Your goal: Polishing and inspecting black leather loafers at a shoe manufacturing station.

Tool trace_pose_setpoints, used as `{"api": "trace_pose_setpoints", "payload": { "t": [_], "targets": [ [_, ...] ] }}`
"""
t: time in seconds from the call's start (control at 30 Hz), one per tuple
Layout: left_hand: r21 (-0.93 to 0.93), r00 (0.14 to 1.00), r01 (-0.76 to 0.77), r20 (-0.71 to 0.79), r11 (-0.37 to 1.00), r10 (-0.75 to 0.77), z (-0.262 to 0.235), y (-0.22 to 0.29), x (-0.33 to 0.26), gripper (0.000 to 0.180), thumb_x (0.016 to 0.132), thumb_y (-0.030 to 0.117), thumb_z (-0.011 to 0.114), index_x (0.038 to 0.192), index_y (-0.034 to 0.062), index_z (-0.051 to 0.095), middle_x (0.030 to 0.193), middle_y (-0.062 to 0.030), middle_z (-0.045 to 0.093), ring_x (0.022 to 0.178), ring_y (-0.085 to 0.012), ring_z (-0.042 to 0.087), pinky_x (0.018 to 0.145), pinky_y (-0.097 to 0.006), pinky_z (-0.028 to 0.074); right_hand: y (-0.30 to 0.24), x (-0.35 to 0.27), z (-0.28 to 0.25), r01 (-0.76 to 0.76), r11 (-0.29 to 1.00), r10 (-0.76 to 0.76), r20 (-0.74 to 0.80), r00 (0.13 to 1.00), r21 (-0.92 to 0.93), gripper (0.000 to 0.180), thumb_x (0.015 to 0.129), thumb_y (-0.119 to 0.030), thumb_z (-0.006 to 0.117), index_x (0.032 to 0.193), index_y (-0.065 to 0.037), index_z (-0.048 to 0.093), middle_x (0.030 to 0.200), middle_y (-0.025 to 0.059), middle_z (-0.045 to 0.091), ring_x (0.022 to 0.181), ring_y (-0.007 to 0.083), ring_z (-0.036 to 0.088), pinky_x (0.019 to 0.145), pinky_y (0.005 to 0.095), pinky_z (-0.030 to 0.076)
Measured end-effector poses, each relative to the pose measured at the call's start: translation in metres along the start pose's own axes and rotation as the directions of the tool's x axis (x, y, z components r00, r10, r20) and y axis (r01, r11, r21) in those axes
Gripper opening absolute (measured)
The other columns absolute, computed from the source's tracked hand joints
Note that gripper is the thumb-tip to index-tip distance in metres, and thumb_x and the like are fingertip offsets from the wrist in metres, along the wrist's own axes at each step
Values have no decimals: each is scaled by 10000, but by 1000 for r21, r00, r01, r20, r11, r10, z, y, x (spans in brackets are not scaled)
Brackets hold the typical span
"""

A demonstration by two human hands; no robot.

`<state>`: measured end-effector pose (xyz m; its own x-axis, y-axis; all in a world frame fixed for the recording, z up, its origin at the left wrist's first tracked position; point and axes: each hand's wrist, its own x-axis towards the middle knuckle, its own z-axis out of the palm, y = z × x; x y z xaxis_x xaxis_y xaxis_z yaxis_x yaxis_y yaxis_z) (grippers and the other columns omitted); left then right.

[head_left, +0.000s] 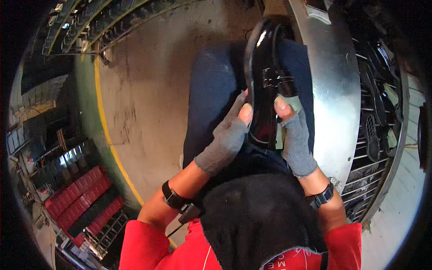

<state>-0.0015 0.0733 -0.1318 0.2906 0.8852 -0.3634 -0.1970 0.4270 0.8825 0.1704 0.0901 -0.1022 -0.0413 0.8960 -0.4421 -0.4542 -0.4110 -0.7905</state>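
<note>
A glossy black shoe (263,85) with a strap and a small buckle is held over my lap, its toe pointing away from me. My left hand (231,135), in a grey fingerless glove, grips the shoe's left side, thumb along its edge. My right hand (294,135), gloved the same way, is at the shoe's right side. A pale greenish piece, seemingly cloth (294,103), is pinched under my right thumb, and some pale material also shows below it by the heel. The fingers beneath both hands are hidden.
To my right runs a shiny metal surface (335,108); beyond it, a rack (371,175) holds dark soles or shoes. Shelving with dark items (99,22) stands far left. Red slatted pieces (81,195) lie at lower left, past the yellow floor line (108,130). A black apron (256,211) covers my front.
</note>
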Motion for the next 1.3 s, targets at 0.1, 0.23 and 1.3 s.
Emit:
{"api": "trace_pose_setpoints", "payload": {
  "t": [0.1,0.23,1.3],
  "targets": [
    [2,991,-69,-112,998,69,12,3,10,625,1164,363,370,1642,-31,287,1615,-142,431,1476,-196,409,1247,-334,300,-4,6,7,28,1000,-28,1,1000,-6,593,997,-328,742,1470,-21,560,1299,70,677,1137,166,652,1019,314,518],
    [-45,987,-152,-69,987,148,6,11,22,639,1167,383,366,1648,-22,257,1600,-153,461,1447,-213,460,1217,-363,372,-9,16,15,141,982,-140,15,990,-123,552,1035,-419,654,1418,-27,594,1256,91,708,1101,159,700,978,327,571],
    [444,872,-480,148,757,467,13,186,-45,1027,1049,751,309,1698,2,40,1607,-155,407,1460,-249,443,1243,-367,305,-118,-52,77,172,939,-147,107,983,-298,605,991,-432,709,1402,-5,589,1218,110,708,1072,173,702,910,298,569]
  ]
}}
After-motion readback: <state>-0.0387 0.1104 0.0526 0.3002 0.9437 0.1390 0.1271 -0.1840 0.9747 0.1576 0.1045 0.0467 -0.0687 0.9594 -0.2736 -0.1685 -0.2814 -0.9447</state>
